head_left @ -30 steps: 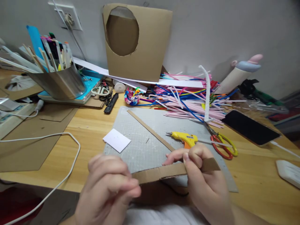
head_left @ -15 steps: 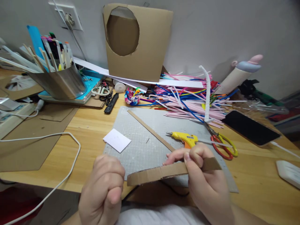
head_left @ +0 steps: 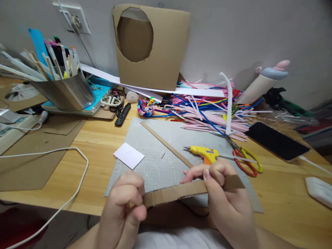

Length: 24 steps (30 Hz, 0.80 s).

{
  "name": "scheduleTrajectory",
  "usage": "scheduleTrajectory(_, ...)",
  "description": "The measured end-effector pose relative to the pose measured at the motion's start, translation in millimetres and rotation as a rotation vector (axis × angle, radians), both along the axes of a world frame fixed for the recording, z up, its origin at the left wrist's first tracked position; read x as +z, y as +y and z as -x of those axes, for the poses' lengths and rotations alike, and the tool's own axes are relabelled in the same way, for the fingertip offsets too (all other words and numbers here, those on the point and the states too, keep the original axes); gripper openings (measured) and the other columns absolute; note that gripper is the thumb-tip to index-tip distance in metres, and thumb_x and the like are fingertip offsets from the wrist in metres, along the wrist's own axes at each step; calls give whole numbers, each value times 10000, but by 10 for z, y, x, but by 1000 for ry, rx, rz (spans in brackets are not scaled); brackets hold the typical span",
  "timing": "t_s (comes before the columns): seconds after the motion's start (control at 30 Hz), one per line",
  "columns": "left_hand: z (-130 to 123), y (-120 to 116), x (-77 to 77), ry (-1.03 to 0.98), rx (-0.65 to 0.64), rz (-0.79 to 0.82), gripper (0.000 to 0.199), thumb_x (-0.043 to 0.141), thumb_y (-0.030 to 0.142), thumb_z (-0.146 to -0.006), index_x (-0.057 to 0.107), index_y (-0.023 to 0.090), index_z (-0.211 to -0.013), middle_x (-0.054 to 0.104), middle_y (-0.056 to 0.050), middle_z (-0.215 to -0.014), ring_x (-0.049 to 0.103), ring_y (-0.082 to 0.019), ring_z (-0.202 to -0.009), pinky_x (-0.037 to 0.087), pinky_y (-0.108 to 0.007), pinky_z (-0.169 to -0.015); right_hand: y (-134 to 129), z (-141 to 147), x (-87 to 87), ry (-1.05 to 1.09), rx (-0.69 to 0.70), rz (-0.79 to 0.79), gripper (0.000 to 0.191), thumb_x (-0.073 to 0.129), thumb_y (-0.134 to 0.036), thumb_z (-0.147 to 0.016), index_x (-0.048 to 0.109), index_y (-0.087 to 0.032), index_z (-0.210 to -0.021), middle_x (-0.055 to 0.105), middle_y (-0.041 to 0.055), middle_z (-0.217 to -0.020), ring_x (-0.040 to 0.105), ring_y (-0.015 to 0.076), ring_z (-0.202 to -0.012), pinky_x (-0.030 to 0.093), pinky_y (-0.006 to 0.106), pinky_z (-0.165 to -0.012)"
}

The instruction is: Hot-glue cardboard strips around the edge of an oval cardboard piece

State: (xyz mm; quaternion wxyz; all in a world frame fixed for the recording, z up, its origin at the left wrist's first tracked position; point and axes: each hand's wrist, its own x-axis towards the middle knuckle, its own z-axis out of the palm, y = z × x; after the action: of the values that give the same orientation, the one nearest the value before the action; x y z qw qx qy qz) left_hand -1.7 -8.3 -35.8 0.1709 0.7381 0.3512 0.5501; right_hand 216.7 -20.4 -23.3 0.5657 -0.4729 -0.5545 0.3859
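A narrow brown cardboard strip (head_left: 176,193) is held level in front of me, above the near edge of the grey cutting mat (head_left: 153,173). My right hand (head_left: 225,197) pinches it between thumb and curled fingers, and its right end sticks out past them. At the other end, my left hand (head_left: 124,207) has its bent fingers and thumb closed around the tip, which they partly cover. Beyond my right hand, a yellow glue gun (head_left: 204,152) lies on the mat. A thinner cardboard strip (head_left: 166,143) lies slantwise there, beside a small white card (head_left: 129,155).
Scissors with red and yellow handles (head_left: 246,162) and a phone (head_left: 277,140) lie to the right. Pipe cleaners (head_left: 207,114) are heaped behind the mat. A cardboard panel with a round hole (head_left: 166,48) leans on the wall. A metal pen holder (head_left: 64,91) and white cable (head_left: 84,173) are left.
My left hand has moved right and slightly up, from beside the cardboard strip to its left end, closing on the tip. My right hand keeps its hold, almost unmoved.
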Motion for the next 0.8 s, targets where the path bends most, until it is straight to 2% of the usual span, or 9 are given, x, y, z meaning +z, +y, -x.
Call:
scheduleTrajectory(0.03, 0, 11, 13, 9, -29, -22, 244, 552, 425, -1018, 524, 216, -894, 554, 9, -737, 592, -128, -663, 561, -272, -578, 1, 0, -1, -4, -1, -3, 280, 430, -195, -1076, 351, -270, -818, 751, -14, -811, 708, 194, -779, 516, 345, -735)
scheduleTrajectory(0.13, -2, 33, 61, 51, -60, -84, 330, 726, 479, -899, 606, 182, -976, 616, -2, -822, 626, -115, -734, 579, -238, -638, 7, 3, -1, -15, -1, -8, 279, 432, -194, -1076, 361, -270, -817, 752, -12, -812, 713, 196, -787, 521, 346, -736)
scheduleTrajectory(0.27, -17, 35, 89, 90, -47, -136, 66, 739, 163, -907, 681, 163, -937, 649, 9, -792, 623, -106, -734, 562, -249, -653, 10, 7, 7, -9, -3, -2, 284, 436, -203, -1076, 356, -271, -813, 752, -6, -815, 713, 204, -788, 522, 349, -720)
scheduleTrajectory(0.33, -19, 33, 87, 90, -33, -176, 97, 747, 100, -868, 699, 171, -913, 657, 21, -757, 618, -112, -705, 549, -270, -626, 4, 6, 9, -14, -5, 9, 291, 443, -199, -1075, 348, -271, -809, 752, -6, -818, 705, 199, -784, 520, 347, -722)
scheduleTrajectory(0.43, -6, 26, 72, 71, -32, -178, 76, 753, 136, -862, 704, 190, -884, 656, 27, -719, 617, -122, -657, 524, -291, -577, -8, 1, 4, -18, -1, 18, 290, 439, -199, -1076, 341, -273, -814, 751, -7, -815, 700, 199, -786, 515, 347, -724)
scheduleTrajectory(0.5, 6, 19, 49, 43, -55, -120, 45, 703, 187, -919, 694, 192, -875, 643, 20, -703, 616, -124, -641, 521, -294, -568, -11, -1, -3, -18, 1, 10, 283, 433, -199, -1078, 346, -272, -819, 750, -8, -817, 701, 197, -785, 514, 348, -732)
scheduleTrajectory(0.57, 14, 15, 14, -22, -57, -60, 97, 647, 227, -968, 666, 192, -880, 611, 14, -701, 598, -124, -640, 509, -289, -561, -7, -1, -8, -15, 0, 6, 280, 430, -191, -1078, 350, -271, -822, 752, -13, -821, 702, 192, -789, 513, 345, -746)
scheduleTrajectory(0.7, 15, 78, -37, -249, 56, 1, 85, 596, 237, -1006, 564, 216, -930, 505, 30, -728, 493, -122, -647, 429, -288, -560, 11, 2, -7, 3, -1, 18, 284, 426, -177, -1074, 345, -270, -818, 751, -18, -827, 701, 188, -811, 507, 338, -760)
scheduleTrajectory(0.8, 32, 187, -26, -313, 112, 49, 181, 563, 294, -1025, 509, 223, -868, 458, 34, -701, 444, -129, -617, 378, -309, -546, 17, 0, -2, 8, -1, 17, 282, 424, -175, -1071, 343, -270, -818, 750, -18, -826, 700, 187, -802, 505, 334, -753)
